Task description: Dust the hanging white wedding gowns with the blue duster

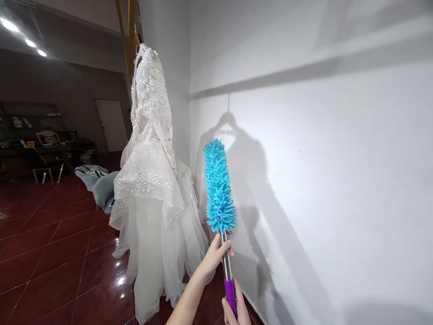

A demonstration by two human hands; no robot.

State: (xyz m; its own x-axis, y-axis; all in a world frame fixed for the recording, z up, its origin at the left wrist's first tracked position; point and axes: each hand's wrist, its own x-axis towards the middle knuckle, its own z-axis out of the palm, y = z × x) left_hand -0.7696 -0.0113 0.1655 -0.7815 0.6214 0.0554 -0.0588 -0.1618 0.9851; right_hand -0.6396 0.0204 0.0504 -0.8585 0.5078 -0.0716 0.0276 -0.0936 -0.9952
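At the bottom centre of the frame, the right hand (237, 309) wraps its fingers around the purple grip of a duster (219, 194); only part of the hand shows above the lower edge. Just above it, the left hand (216, 255) reaches in from the lower left and pinches the metal shaft between thumb and curled fingers, right below the fluffy head. The duster stands nearly upright in the middle of the frame, its turquoise head raised close to the white wall (338, 158) on the right, whether touching it I cannot tell. Left of centre, a white beaded gown (152, 180) hangs just beside the duster, its tulle hem reaching the dark red tiled floor (50, 253). In the far left background stands a dim desk (40, 151).
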